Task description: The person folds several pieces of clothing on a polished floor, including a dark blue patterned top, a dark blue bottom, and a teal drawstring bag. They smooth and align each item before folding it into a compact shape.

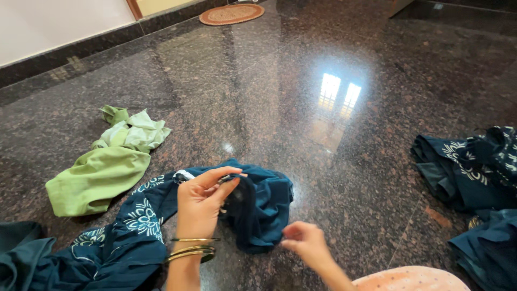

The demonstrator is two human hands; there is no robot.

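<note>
The right hand (307, 243) pinches the lower edge of a dark teal cotton garment with white floral print (161, 221), which lies bunched on the polished dark granite floor (301, 108). The left hand (202, 202), with gold bangles (191, 250) at the wrist, has its grip pressed together on the garment's upper fold. Farther left lies a crumpled light green cloth (107, 167); more dark teal printed fabric (474, 167) is heaped at right. A round woven mat (231, 14) lies farthest.

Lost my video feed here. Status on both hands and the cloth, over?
Left hand shut on dark teal printed garment, upper edge. Right hand pinching its lower hem. Garment bunched on polished granite floor. Crumpled green cloth lies apart, left.
</note>
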